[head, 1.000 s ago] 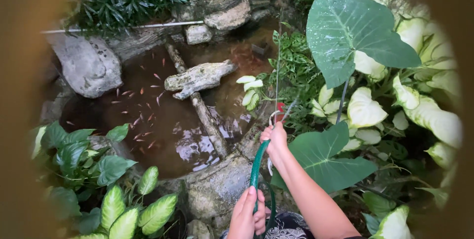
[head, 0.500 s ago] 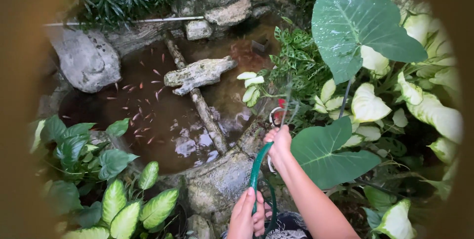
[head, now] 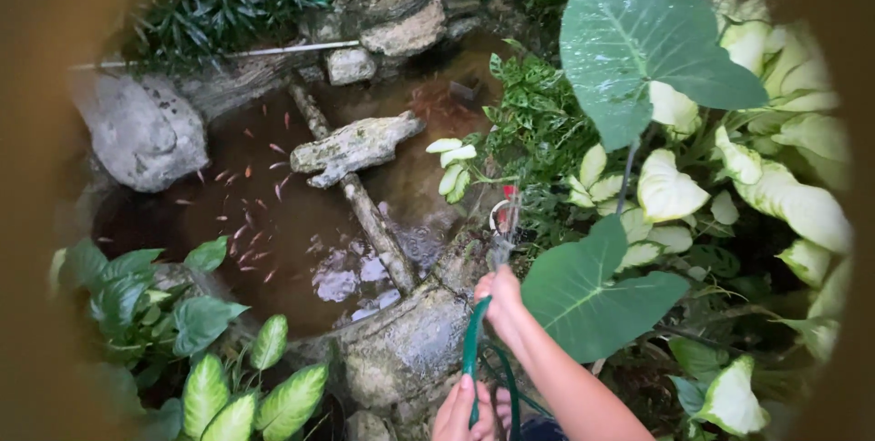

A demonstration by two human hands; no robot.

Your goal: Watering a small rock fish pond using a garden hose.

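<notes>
Right hand [head: 499, 300] lower along green hose [head: 472, 350].

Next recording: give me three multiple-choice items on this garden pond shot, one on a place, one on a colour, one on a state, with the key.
1. Where does the long flat rock lie?
A. across the pond, over the water
B. among the white leaves on the right
C. in the person's lap

2. What colour is the hose?
A. yellow
B. green
C. black

3. How does the right hand stand to the hose?
A. it hangs clear of it
B. it is closed around its far end
C. it lies flat on the big leaf

Key: 1 A, the rock sits on a log with brown water around it; 2 B, the hose shows green between both hands; 3 B, the fingers wrap the hose end, while the left hand grips it lower down.
</notes>
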